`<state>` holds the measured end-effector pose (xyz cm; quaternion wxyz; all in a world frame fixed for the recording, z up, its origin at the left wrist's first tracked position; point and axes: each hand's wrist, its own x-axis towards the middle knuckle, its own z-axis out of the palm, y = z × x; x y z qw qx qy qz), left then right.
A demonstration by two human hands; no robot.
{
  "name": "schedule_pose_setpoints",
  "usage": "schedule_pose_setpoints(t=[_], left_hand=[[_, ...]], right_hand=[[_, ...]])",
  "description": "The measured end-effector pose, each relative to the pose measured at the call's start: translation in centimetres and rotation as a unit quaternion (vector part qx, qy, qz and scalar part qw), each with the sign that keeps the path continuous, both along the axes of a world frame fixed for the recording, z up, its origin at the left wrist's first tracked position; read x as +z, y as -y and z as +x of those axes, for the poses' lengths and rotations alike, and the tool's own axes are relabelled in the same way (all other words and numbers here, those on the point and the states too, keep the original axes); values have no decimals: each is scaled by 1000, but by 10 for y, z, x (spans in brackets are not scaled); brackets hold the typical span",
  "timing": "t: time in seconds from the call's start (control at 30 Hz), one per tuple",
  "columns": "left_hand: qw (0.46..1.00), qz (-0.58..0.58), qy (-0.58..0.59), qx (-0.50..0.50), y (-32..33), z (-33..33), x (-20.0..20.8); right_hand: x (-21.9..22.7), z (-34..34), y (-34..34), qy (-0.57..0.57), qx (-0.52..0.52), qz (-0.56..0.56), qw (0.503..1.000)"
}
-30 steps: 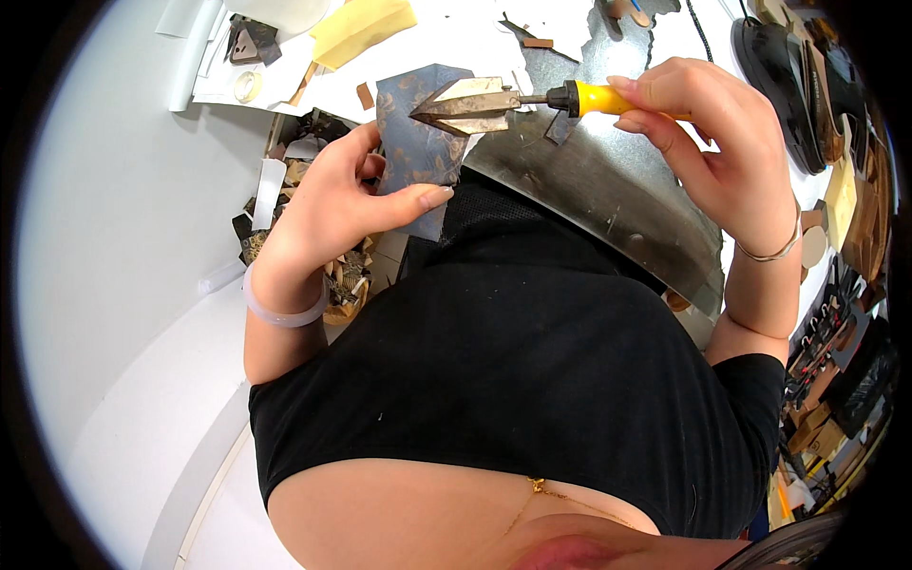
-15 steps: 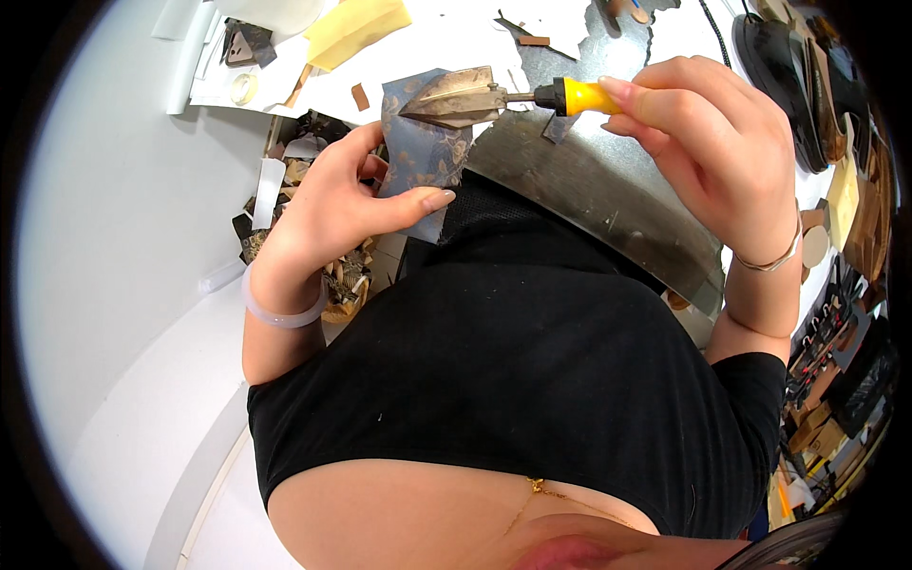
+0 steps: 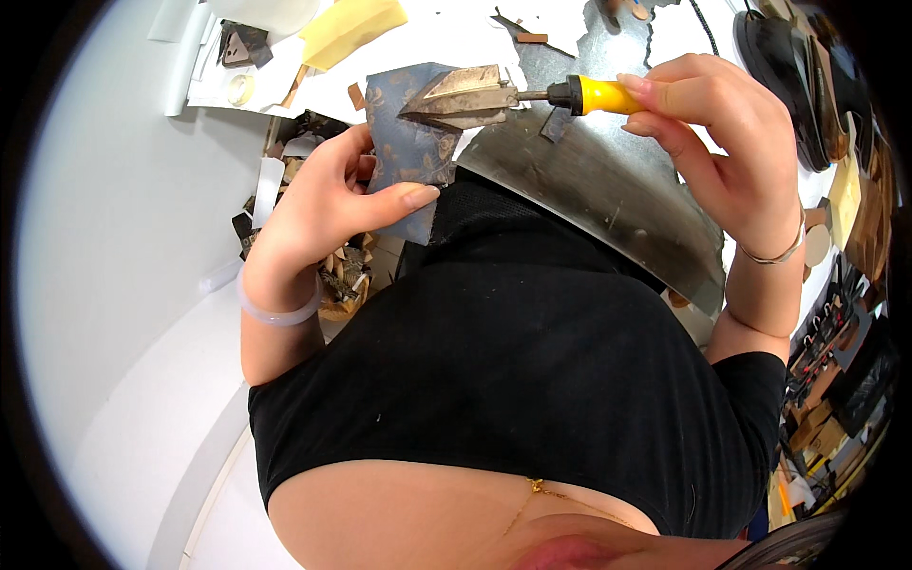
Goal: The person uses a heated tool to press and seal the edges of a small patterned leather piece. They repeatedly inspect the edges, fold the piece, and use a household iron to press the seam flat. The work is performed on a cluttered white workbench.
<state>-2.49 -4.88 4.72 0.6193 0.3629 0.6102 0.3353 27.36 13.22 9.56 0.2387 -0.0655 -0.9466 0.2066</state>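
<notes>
My left hand (image 3: 328,204) grips the left side of a blue-grey piece of floral-patterned material (image 3: 408,157), with the thumb lying across its front near the lower end. My right hand (image 3: 741,142) pinches the yellow handle end of a tool between thumb and fingers. This yellow-handled tool (image 3: 465,101) has a black collar, a thin metal shaft and a pointed, ridged metal head. Its head lies over the upper part of the material, tip pointing left. Whether the head presses on the surface or hovers just above cannot be made out.
Below the tool slants a grey metal sheet (image 3: 589,185) at the table's near edge. A yellow sheet (image 3: 351,30), a tape roll (image 3: 241,89) and scraps lie on the white tabletop at the back left. Dark shoe-like items (image 3: 774,81) stand at right. Offcuts fill a bin (image 3: 342,302).
My left hand and the material have shifted a little to the left. The tool's handle has moved slightly right with my right hand, while its tip stays over the material.
</notes>
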Motion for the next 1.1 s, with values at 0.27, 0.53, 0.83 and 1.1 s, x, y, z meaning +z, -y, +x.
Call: schedule_pose_setpoints(t=[0.27,0.53,0.83,1.1], left_hand=[[999,-1,-13,-35,-5,0,3],[999,0,-22,-27,-2,0,2],[999,44,-18,-11,-4,5,3],[998,20,-47,-21,-5,-2,-7]], right_hand=[[8,-1,3,22,-7,59,998],[7,-3,4,21,-2,77,997],[-4,5,4,46,-25,-71,996],[5,4,8,73,-7,20,997]])
